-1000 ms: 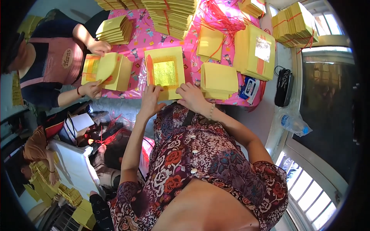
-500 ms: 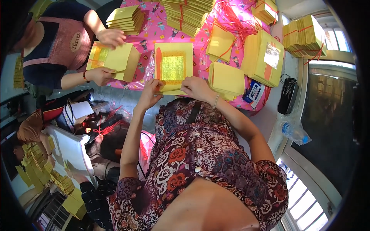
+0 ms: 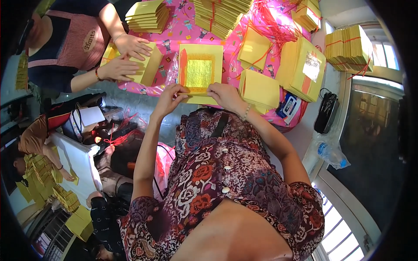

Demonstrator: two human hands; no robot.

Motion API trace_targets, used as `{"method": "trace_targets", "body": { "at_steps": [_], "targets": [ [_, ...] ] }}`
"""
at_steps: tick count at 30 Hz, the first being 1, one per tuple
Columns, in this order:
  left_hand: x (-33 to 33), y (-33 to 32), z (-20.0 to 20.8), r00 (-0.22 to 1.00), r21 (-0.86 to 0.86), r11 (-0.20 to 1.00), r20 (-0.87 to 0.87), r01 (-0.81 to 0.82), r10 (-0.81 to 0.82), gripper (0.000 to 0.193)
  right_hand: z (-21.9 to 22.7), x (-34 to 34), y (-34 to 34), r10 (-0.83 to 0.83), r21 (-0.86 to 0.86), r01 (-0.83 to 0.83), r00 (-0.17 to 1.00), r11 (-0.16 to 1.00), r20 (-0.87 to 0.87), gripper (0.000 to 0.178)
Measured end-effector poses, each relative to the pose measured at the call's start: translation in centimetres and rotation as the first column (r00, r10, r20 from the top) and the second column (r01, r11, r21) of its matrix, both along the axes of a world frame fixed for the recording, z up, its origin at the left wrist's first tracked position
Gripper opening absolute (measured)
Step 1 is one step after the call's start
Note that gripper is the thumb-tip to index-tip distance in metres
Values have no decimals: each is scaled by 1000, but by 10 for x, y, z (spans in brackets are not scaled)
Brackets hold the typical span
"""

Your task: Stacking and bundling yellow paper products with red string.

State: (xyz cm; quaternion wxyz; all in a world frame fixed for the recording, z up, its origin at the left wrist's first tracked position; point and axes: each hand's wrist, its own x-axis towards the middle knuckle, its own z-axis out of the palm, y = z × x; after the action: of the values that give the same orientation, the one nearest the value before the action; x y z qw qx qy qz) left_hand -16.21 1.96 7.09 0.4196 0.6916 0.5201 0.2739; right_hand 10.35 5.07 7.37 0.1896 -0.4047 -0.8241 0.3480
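A yellow paper sheet with a gold foil square lies on the pink patterned table cover in front of me. My left hand and my right hand both pinch its near edge, which is lifted into a fold. A short stack of folded yellow sheets lies just right of my right hand.
A person in a striped apron presses both hands on a yellow stack at the left. Bundles of yellow paper tied with red string fill the table's far side. A black pouch and a plastic bottle lie at the right.
The view has shifted, so the table sits higher in the picture. My hands have stayed at the sheet's near edge and have raised it into a fold. The other person's hands moved on their stack.
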Motion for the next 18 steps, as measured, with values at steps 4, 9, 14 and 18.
{"method": "trace_targets", "body": {
  "at_steps": [4, 9, 14, 18],
  "targets": [
    [-2, 8, 2, 1000, -21, 1000, -23, 5, -5, 14, 1, 0, -8, 41, 59, -39, 999, 997, -20, 13],
    [-6, 14, -1, 1000, -116, 993, -17, 22, -24, 15, 11, -3, -16, 237, 301, -291, 950, 908, 201, 40],
    [-9, 17, -3, 998, -136, 989, 0, 57, -58, 17, 5, -7, -14, 217, 253, -276, 947, 927, 236, 45],
    [-9, 18, 6, 992, -237, 965, 84, 114, -96, 36, 6, -3, -1, 282, 105, -296, 950, 949, 130, 43]
  ]
}}
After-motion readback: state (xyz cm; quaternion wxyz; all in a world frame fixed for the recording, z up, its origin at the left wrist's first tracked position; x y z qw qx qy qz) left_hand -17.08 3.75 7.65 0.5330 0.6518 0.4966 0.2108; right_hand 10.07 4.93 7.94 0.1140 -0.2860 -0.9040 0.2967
